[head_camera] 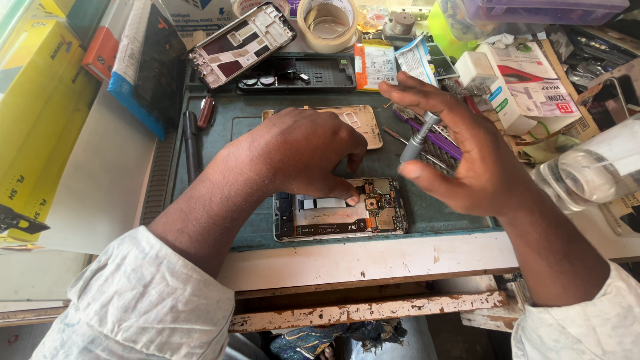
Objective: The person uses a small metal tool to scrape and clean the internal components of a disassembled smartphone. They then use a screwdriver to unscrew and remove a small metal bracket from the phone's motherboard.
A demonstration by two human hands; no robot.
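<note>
An opened phone (333,217) lies flat on the dark green work mat (253,127), its circuit board and ribbon cable exposed. My left hand (303,152) rests over its upper edge, fingertips pressing down near the board. My right hand (460,150) holds a slim grey screwdriver (417,141) between thumb and fingers, its tip pointing down toward the phone's top right corner. A gold phone back cover (360,120) lies on the mat behind my left hand.
A phone frame (240,43), a black housing (300,73), a tape roll (328,23) and a phone battery (375,65) sit at the back. Yellow boxes (40,113) stand left. White packages (527,87) and a clear bottle (600,170) lie right. The worn wooden bench edge (367,260) runs in front.
</note>
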